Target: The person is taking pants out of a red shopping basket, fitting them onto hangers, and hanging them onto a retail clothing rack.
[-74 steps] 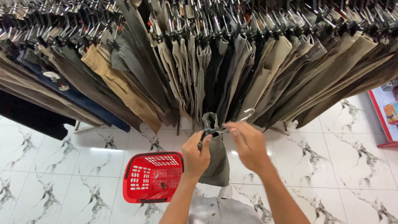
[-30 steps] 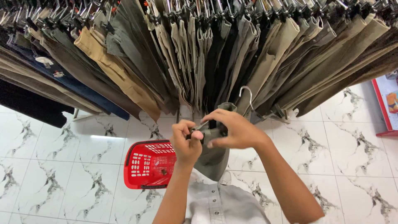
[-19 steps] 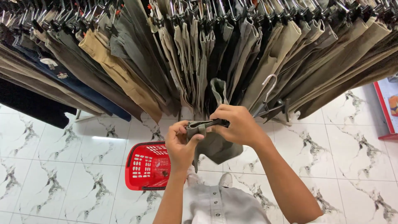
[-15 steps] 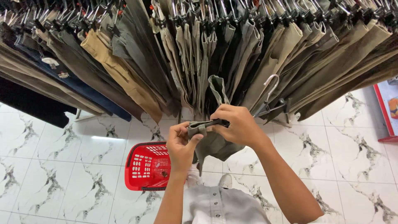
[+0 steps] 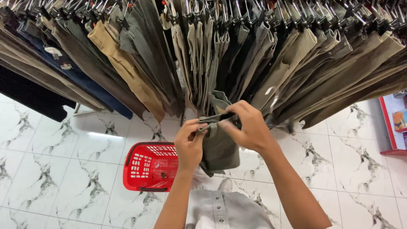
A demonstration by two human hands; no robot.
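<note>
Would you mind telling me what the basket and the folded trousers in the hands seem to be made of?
The red basket looks like moulded plastic: glossy, with a rigid grid of holes. The grey-green trousers, held by the left hand and right hand, look like matte woven cloth, probably cotton twill, creasing softly.

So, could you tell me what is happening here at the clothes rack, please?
A person stands at a crowded rack of hanging trousers and holds a grey-green pair of trousers in front of it. The left hand and the right hand both grip its waistband at a dark clip hanger. A red shopping basket sits on the white marbled floor below.
</note>
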